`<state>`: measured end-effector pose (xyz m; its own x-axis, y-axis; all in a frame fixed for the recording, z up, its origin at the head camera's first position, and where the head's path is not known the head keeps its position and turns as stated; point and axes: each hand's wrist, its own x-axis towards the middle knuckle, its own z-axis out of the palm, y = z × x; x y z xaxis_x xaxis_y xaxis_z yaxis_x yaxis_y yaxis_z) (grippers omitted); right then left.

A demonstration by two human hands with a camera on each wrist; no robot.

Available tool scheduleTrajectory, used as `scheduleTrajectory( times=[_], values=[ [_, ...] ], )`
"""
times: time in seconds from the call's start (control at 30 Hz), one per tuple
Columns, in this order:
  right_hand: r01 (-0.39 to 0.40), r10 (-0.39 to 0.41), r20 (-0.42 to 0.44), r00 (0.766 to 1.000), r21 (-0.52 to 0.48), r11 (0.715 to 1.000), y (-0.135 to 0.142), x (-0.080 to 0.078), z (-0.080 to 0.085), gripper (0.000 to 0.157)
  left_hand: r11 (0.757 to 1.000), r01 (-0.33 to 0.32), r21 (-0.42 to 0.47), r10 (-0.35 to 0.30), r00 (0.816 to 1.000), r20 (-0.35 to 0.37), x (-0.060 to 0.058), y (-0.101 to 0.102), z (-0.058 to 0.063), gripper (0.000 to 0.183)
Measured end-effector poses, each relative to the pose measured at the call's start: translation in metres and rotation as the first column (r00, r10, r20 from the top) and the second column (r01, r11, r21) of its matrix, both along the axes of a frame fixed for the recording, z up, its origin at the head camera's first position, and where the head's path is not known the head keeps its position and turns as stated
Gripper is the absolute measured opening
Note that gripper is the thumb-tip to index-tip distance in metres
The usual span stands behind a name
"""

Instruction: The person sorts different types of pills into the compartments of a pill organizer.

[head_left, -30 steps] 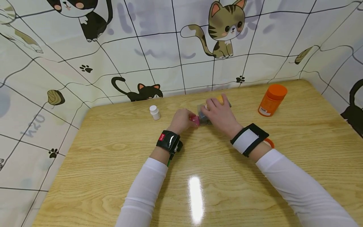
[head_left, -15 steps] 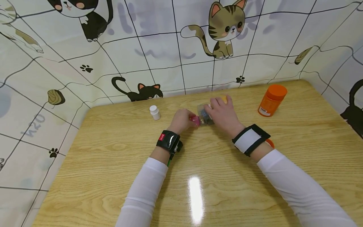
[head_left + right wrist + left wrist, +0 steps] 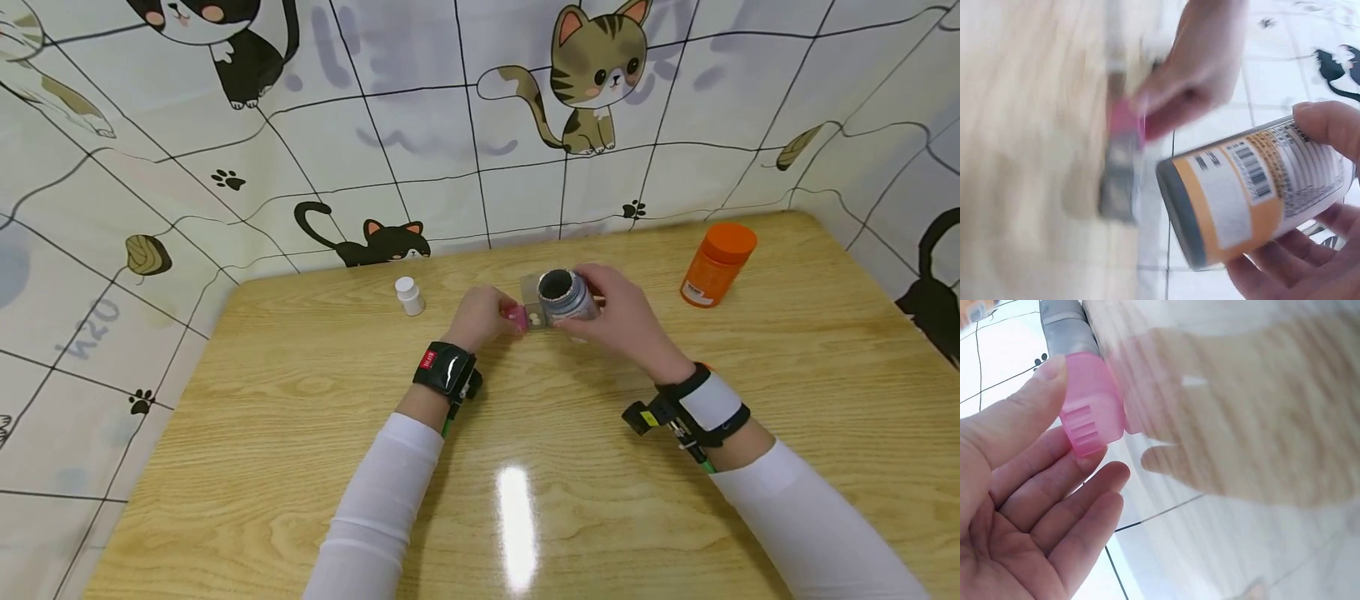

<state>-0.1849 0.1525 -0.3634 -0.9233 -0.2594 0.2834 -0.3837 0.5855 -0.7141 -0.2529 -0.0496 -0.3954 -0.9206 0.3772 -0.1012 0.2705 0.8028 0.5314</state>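
Observation:
My left hand (image 3: 480,319) pinches the pink end (image 3: 1092,403) of a small pill case between thumb and fingers, against the tabletop. The case's clear grey part (image 3: 536,317) reaches to the right with its lid up, and white pills show in one compartment. My right hand (image 3: 626,321) grips a dark grey pill bottle (image 3: 568,296) by its side, just right of the case. The bottle has no cap on, and its dark mouth faces up toward the head camera. In the right wrist view its orange and white label (image 3: 1235,194) shows a barcode.
A small white bottle (image 3: 409,296) with a white cap stands at the back left. An orange jar (image 3: 718,265) with an orange lid stands at the back right. The wooden table (image 3: 300,450) meets a cat-patterned wall covering (image 3: 420,167) behind.
My right hand has turned the bottle from tipped over the case to mouth up, its wrist moving right and rolling over. White pills now show in the case. The left hand has stayed in place.

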Motion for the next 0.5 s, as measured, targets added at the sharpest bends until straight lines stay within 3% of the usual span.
scheduleTrajectory(
  times=[0.1,0.2,0.5],
  values=[
    [-0.033,0.045,0.114,0.992,-0.11,0.993,-0.002,0.015,-0.003,0.058,1.0,0.003,-0.005,-0.003,1.0,-0.008,-0.001,0.0,-0.001,0.04],
    [-0.054,0.084,0.175,0.981,-0.172,0.984,-0.006,0.028,-0.01,0.058,1.0,0.007,-0.009,-0.007,1.0,-0.01,-0.001,0.0,0.0,0.04],
    [-0.088,0.121,0.184,0.975,-0.181,0.979,-0.015,0.054,-0.027,0.053,1.0,-0.007,-0.011,0.007,1.0,0.014,0.001,0.001,0.002,0.04]
  ],
)
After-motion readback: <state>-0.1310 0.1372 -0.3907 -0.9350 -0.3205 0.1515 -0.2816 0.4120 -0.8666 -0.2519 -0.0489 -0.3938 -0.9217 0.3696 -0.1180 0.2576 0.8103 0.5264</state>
